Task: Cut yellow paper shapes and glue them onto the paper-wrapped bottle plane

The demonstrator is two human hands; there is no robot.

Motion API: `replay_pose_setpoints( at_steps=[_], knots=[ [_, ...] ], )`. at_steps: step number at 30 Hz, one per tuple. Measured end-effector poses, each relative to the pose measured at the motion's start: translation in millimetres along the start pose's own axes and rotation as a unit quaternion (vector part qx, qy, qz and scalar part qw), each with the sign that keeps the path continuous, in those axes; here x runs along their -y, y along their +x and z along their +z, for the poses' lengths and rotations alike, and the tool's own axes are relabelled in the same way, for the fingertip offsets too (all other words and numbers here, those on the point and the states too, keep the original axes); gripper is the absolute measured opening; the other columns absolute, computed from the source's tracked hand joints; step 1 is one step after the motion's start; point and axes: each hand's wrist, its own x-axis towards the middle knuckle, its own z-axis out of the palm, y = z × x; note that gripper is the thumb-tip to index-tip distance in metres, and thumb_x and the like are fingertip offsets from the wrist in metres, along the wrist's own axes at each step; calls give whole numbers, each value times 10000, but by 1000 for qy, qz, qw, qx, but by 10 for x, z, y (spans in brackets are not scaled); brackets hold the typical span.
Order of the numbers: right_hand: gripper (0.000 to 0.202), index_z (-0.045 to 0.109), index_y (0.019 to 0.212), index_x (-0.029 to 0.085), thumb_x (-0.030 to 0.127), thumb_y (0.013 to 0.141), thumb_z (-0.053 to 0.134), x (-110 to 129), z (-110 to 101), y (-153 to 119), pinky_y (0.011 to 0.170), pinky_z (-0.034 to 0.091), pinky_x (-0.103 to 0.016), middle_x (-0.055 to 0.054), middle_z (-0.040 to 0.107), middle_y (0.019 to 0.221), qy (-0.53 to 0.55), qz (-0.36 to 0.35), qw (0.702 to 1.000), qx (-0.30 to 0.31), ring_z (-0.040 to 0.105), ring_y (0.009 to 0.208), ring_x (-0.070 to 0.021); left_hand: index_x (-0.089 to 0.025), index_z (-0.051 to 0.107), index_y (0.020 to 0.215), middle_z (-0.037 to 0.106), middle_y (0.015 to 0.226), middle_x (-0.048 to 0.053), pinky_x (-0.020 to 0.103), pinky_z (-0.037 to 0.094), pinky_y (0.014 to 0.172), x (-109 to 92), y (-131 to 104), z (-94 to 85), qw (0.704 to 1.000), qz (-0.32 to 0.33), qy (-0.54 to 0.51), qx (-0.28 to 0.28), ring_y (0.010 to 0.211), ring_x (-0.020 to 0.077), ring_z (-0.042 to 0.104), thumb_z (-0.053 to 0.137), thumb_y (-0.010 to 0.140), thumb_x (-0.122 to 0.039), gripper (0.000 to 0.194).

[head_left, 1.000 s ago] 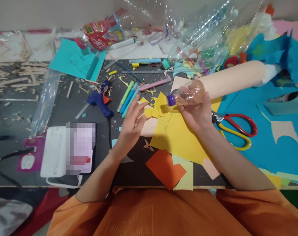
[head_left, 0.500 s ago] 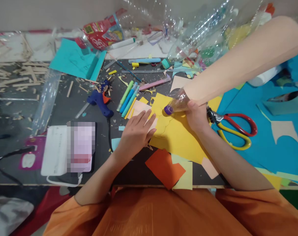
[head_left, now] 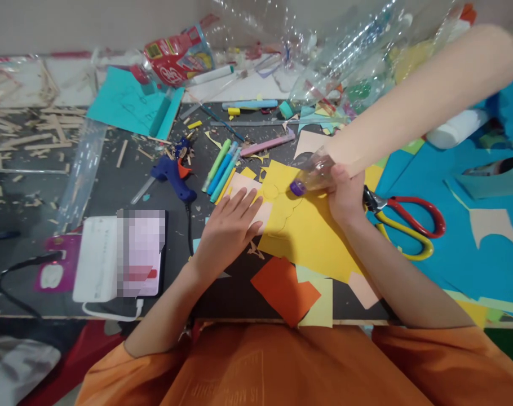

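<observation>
My right hand (head_left: 347, 194) grips a plastic bottle (head_left: 417, 101) near its neck. The bottle's body is wrapped in pale peach paper, and its purple cap (head_left: 297, 188) points down to the left over a yellow sheet (head_left: 311, 231). Pencil-like outlines, a small circle and a wavy curve, show on that sheet. My left hand (head_left: 231, 225) lies flat with fingers spread, over a pale pink paper piece (head_left: 243, 183) beside the yellow sheet. Scissors (head_left: 412, 220) with red and yellow handles rest right of my right hand, their blades partly hidden.
Several markers (head_left: 222, 169) and a blue glue gun (head_left: 172, 176) lie beyond my left hand. A phone (head_left: 149, 248) and a white power bank (head_left: 96, 259) sit at left. Orange paper (head_left: 284, 290) lies near the front edge; clear plastic bottles (head_left: 345, 62) crowd the back.
My right hand has shifted slightly right with the bottle, so the purple cap uncovers the drawn circle. My left hand has slid a little to the left and flattened.
</observation>
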Motion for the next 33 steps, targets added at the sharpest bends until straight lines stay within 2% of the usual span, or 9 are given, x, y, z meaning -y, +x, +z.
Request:
replay_pose_setpoints(
  at_steps=[3,6,10,13,17,20,23,28,33],
  knots=[
    [572,562,1122,280,740,784,517,123,-73,40,575,499,-325,-42,656,831,-74,5,997,12,637,760,-210,-139,590,1314,591,1406,149,475,426,1097,36,-15,-24,1000,5,-13,8,1331,296,531,413,995,-265,386],
    [665,528,1244,243,704,767,576,297,-153,84,618,494,-345,-74,691,931,-190,23,978,78,635,761,-221,-128,656,1153,656,1297,164,452,483,1010,22,12,-41,1000,7,-9,-5,1204,302,610,477,965,-227,278],
    [659,600,1200,191,686,765,614,542,-245,113,634,490,-388,-100,692,868,-431,60,886,159,646,751,-279,-117,659,988,689,1154,167,413,520,877,-70,115,-76,999,-11,21,-24,1037,298,647,502,942,-204,186],
    [695,586,1238,171,671,759,643,687,-273,85,652,485,-399,-136,669,905,-537,9,834,126,645,816,-315,-107,641,968,686,971,159,428,513,763,-127,226,-100,997,-50,53,20,906,318,633,514,913,-187,161],
    [409,606,1143,229,500,841,645,778,-191,-94,727,487,-396,-125,649,983,-481,-201,851,67,619,904,-286,-120,599,1129,673,974,129,408,485,777,-101,359,-60,993,-110,-7,38,914,300,604,538,868,-176,274],
    [134,597,1021,236,309,915,560,714,-23,-336,632,478,-318,-27,617,799,-336,-260,892,153,576,679,-170,-181,609,969,649,854,68,362,456,772,-44,401,-1,983,-143,-97,58,843,247,578,532,836,-193,155],
    [126,554,1030,258,234,907,556,538,156,-541,555,449,-267,22,552,761,-220,-183,938,195,521,602,-125,-209,520,760,567,719,9,308,420,699,-31,396,0,960,-164,-217,68,720,186,527,488,843,-268,106],
    [433,477,1138,292,384,784,711,330,288,-583,555,453,-285,-10,522,957,-81,-29,988,126,477,607,-110,-215,398,681,424,638,-50,246,342,586,-94,367,-112,899,-199,-388,39,619,119,420,414,823,-292,162],
    [373,541,843,236,557,759,714,386,280,-539,407,274,-230,83,420,612,21,168,955,243,299,433,-63,-211,343,596,354,559,-56,238,284,530,-122,358,-148,901,-144,-400,87,564,105,347,416,796,-280,224]
  ],
)
